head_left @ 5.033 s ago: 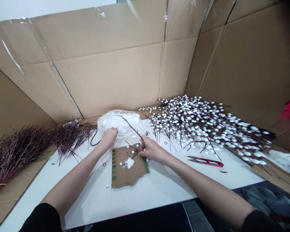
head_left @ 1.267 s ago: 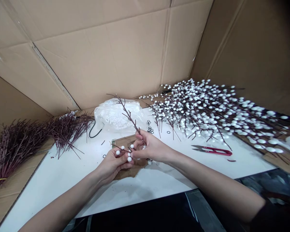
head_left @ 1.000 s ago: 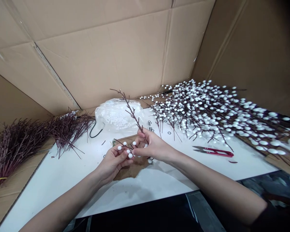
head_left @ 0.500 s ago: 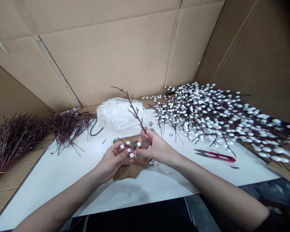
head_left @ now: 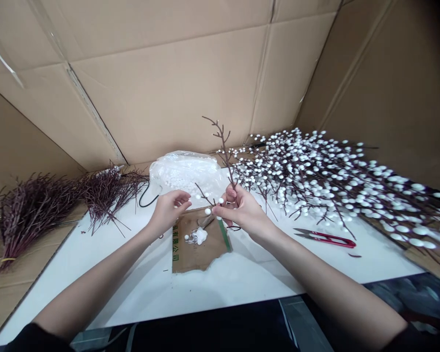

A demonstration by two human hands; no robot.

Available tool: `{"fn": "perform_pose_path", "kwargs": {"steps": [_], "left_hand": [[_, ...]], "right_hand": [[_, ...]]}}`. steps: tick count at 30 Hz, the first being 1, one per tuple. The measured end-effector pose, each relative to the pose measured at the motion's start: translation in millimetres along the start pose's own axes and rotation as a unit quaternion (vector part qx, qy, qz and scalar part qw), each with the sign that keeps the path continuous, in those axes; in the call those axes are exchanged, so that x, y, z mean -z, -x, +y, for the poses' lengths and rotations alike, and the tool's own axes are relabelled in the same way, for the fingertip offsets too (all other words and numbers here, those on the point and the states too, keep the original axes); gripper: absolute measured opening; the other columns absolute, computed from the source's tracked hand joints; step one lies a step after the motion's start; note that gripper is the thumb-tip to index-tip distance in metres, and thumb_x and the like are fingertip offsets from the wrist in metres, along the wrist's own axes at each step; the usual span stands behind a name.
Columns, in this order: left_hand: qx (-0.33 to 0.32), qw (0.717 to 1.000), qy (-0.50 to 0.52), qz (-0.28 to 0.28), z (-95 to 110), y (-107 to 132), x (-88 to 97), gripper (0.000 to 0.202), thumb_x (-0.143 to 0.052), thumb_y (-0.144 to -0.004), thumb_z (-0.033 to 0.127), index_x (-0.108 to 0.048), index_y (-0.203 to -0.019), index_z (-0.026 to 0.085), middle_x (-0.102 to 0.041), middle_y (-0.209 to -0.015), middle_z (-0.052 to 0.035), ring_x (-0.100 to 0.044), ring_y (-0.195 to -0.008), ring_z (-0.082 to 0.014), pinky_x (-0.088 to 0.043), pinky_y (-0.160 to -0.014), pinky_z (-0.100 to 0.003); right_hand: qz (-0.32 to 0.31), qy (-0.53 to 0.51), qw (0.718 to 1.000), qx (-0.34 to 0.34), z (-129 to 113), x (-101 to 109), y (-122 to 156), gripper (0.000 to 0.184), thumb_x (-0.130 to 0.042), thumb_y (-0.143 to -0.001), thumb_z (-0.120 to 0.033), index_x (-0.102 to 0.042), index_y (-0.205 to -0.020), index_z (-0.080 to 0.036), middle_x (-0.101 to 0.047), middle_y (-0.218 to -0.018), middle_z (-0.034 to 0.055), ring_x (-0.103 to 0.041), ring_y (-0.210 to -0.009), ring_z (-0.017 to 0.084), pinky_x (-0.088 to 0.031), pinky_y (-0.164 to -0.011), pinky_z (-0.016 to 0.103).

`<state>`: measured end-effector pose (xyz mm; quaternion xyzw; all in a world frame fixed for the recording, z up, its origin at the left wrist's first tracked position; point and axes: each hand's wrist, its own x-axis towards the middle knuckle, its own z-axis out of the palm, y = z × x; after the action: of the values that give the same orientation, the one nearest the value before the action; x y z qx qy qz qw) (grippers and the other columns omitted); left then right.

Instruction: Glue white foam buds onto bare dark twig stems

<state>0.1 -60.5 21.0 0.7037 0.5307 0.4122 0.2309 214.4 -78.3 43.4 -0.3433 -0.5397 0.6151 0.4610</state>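
My right hand [head_left: 245, 210] holds a thin brown artificial twig [head_left: 225, 146] between thumb and fingers. Its bare forked tip points up toward the cardboard wall, and several white berries [head_left: 208, 211] sit on the lower side shoots by my thumb. To the left, my left hand [head_left: 169, 211] hovers apart from the twig, fingers curled with a small gap to the thumb; I see nothing in it. Below both hands lies a piece of brown cardboard [head_left: 201, 259] bearing a dab of white paste [head_left: 201, 235]. Behind my left hand is a clear plastic bag [head_left: 185, 168] of white berries.
Berried twigs [head_left: 308, 171] are heaped at the right. Red-handled thread snips [head_left: 326, 237] lie in front of them on the white table [head_left: 132, 293]. Bare brown twigs stand at the left, one bundle [head_left: 25, 215] tied and one pile [head_left: 102, 195] loose. Cardboard walls [head_left: 161, 88] surround the table.
My left hand has let go of the berried shoot and moved up and left. My right hand has lifted the twig slightly up and right, uncovering the cardboard and paste.
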Motion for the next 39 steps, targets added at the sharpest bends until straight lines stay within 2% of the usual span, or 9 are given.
{"fn": "perform_pose_path", "kwargs": {"steps": [3, 8, 14, 17, 21, 28, 31, 34, 39], "left_hand": [[-0.058, 0.995, -0.072, -0.023, 5, -20, -22.0, 0.013, -0.062, -0.074, 0.02, -0.067, -0.086, 0.017, -0.069, -0.08, -0.0039, -0.06, -0.071, -0.0172, -0.043, -0.068, -0.026], [-0.087, 0.991, -0.091, -0.049, 6, -35, -45.9, 0.017, -0.055, -0.076, 0.013, -0.066, -0.088, 0.015, -0.069, -0.079, -0.0042, -0.061, -0.072, -0.0171, -0.044, -0.07, -0.026], [-0.1, 0.979, -0.169, -0.045, -15, -49, -21.6, 0.024, -0.047, -0.078, 0.009, -0.067, -0.09, 0.015, -0.068, -0.091, -0.0093, -0.059, -0.09, -0.0226, -0.042, -0.083, -0.034], [-0.104, 0.97, -0.202, -0.085, -24, -55, -12.4, 0.022, -0.052, -0.075, 0.009, -0.069, -0.086, 0.017, -0.068, -0.085, -0.008, -0.06, -0.085, -0.0225, -0.043, -0.08, -0.034], [-0.111, 0.962, -0.218, -0.124, -26, -53, -15.2, 0.02, -0.056, -0.071, 0.008, -0.069, -0.082, 0.017, -0.068, -0.085, -0.0065, -0.061, -0.079, -0.0197, -0.046, -0.073, -0.03], [-0.105, 0.968, -0.214, -0.078, -26, -52, -17.1, 0.014, -0.054, -0.075, 0.012, -0.066, -0.082, 0.014, -0.061, -0.077, -0.0064, -0.058, -0.072, -0.0188, -0.045, -0.068, -0.03], [-0.096, 0.975, -0.197, -0.042, -24, -44, -10.4, 0.017, -0.053, -0.079, 0.016, -0.066, -0.089, 0.012, -0.061, -0.082, -0.0076, -0.058, -0.075, -0.018, -0.045, -0.07, -0.029], [-0.079, 0.981, -0.178, -0.009, -18, -24, 0.9, 0.018, -0.052, -0.083, 0.023, -0.065, -0.09, 0.014, -0.062, -0.085, -0.0072, -0.057, -0.073, -0.0163, -0.044, -0.066, -0.027], [-0.018, 0.998, -0.051, -0.035, -3, 23, 13.7, 0.016, -0.058, -0.081, 0.032, -0.064, -0.086, 0.017, -0.066, -0.083, -0.0043, -0.057, -0.071, -0.015, -0.044, -0.065, -0.025]], "right_hand": [[0.003, -0.005, 1.0, 0.015, 1, 2, -2, 0.049, -0.072, -0.062, -0.023, -0.025, -0.074, -0.024, -0.043, -0.069, -0.0105, -0.042, -0.04, 0.003, -0.033, -0.036, 0.018], [0.003, -0.002, 1.0, 0.021, 3, 5, -4, 0.049, -0.071, -0.063, -0.023, -0.023, -0.074, -0.024, -0.045, -0.067, -0.0112, -0.041, -0.038, 0.004, -0.031, -0.035, 0.019], [-0.002, -0.01, 1.0, 0.008, 2, 2, -1, 0.048, -0.071, -0.062, -0.021, -0.025, -0.074, -0.024, -0.044, -0.072, -0.0093, -0.045, -0.046, 0.005, -0.034, -0.036, 0.018], [0.0, -0.007, 1.0, 0.004, 2, 0, 0, 0.048, -0.072, -0.061, -0.021, -0.026, -0.075, -0.024, -0.045, -0.074, -0.0087, -0.046, -0.049, 0.005, -0.036, -0.036, 0.017], [-0.01, 0.0, 1.0, 0.0, 2, 0, 1, 0.048, -0.071, -0.061, -0.017, -0.025, -0.075, -0.024, -0.047, -0.073, -0.0086, -0.043, -0.046, 0.004, -0.034, -0.035, 0.015], [-0.038, -0.01, 0.999, -0.003, 2, -1, 1, 0.048, -0.07, -0.062, -0.015, -0.024, -0.075, -0.024, -0.055, -0.075, -0.0055, -0.046, -0.049, 0.005, -0.033, -0.037, 0.016], [-0.04, -0.02, 0.999, 0.004, 2, -1, 1, 0.049, -0.071, -0.061, -0.014, -0.025, -0.074, -0.023, -0.056, -0.074, -0.0053, -0.05, -0.053, 0.007, -0.035, -0.041, 0.017], [-0.041, -0.023, 0.999, 0.008, 1, -1, 1, 0.049, -0.072, -0.061, -0.015, -0.025, -0.075, -0.023, -0.057, -0.073, -0.0053, -0.053, -0.056, 0.008, -0.038, -0.044, 0.018], [-0.043, -0.02, 0.999, 0.019, 4, -1, 1, 0.048, -0.073, -0.062, -0.018, -0.027, -0.074, -0.023, -0.057, -0.072, -0.0054, -0.058, -0.064, 0.011, -0.041, -0.049, 0.02]]}}
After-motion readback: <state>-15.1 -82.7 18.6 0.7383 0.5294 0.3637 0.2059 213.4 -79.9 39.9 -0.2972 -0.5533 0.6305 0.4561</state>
